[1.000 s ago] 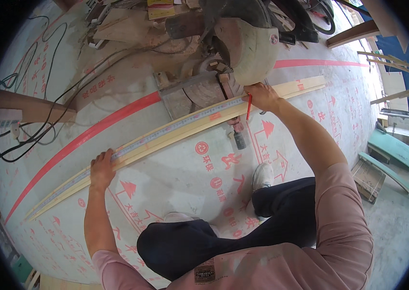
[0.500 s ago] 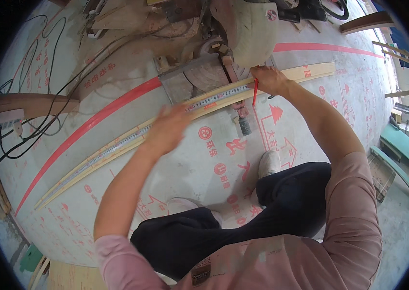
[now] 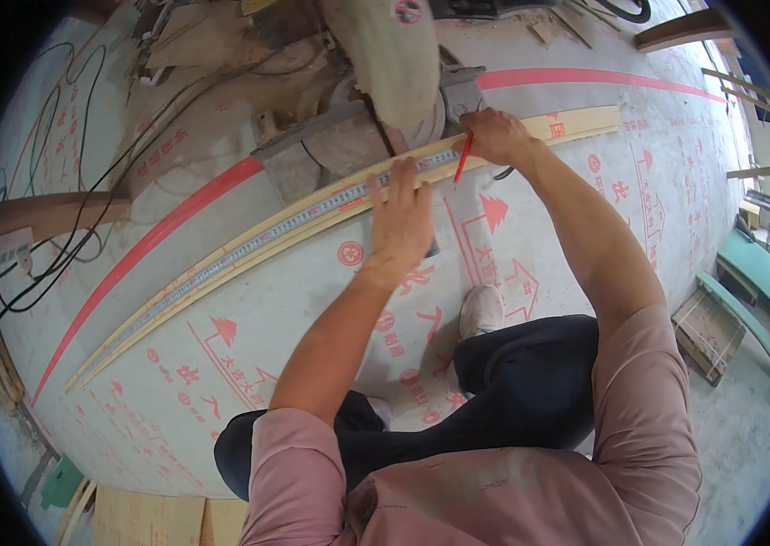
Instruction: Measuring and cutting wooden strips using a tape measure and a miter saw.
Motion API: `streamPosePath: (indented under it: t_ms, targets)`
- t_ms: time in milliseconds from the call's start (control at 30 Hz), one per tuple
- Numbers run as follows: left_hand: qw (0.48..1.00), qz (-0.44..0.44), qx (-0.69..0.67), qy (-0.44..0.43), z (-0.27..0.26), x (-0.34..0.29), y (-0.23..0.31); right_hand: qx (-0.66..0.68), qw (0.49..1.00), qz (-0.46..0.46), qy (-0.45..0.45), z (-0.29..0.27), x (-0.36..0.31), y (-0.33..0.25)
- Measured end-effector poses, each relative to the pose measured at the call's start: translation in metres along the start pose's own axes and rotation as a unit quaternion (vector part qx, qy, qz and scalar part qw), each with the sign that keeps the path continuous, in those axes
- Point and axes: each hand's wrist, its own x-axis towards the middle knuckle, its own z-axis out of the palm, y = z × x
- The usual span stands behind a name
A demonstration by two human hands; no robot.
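A long pale wooden strip [image 3: 576, 125] lies crosswise in front of me, over the front of a saw's grey base. Along it runs a pulled-out steel tape measure blade [image 3: 262, 238], white with dark markings. Stretched fingers of my left hand [image 3: 400, 223] rest over the tape and strip, just before the saw. My right hand [image 3: 497, 136] is closed at the strip farther right, with a red pencil [image 3: 463, 159] sticking out toward me. Its fingertips are partly hidden, so I cannot tell whether it also pins the tape's end.
The saw's pale blade guard [image 3: 385, 64] stands just beyond my hands, above its dusty base [image 3: 307, 150]. Black cables [image 3: 130, 150] run across the left to a power strip [image 3: 7, 250]. Curved green pieces [image 3: 753, 337] lie at right; flat boards [image 3: 144, 519] lie at lower left.
My left hand has slid right along the tape and now lies nearer my right hand. The right hand keeps the pencil at the strip. The view has shifted slightly.
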Motion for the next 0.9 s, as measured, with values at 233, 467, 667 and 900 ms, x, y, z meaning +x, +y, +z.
streamPosePath:
  t_ms: [233, 467, 667, 900]
  targets:
    - [1.000, 0.021, -0.002, 0.021, -0.003, 0.008, -0.053, 0.078, 0.991, 0.097, 0.046, -0.009, -0.020, 0.036]
    - [0.998, -0.031, -0.005, -0.053, -0.022, 0.023, -0.059, 0.066, 0.993, 0.061, 0.073, 0.008, -0.026, 0.045]
    - [0.999, 0.003, 0.045, 0.024, -0.013, 0.013, -0.070, 0.057, 0.993, 0.053, 0.094, 0.016, -0.028, 0.041]
    - [0.995, -0.023, 0.057, -0.082, -0.032, 0.017, -0.078, 0.048, 0.990, 0.028, 0.127, 0.006, -0.038, 0.035]
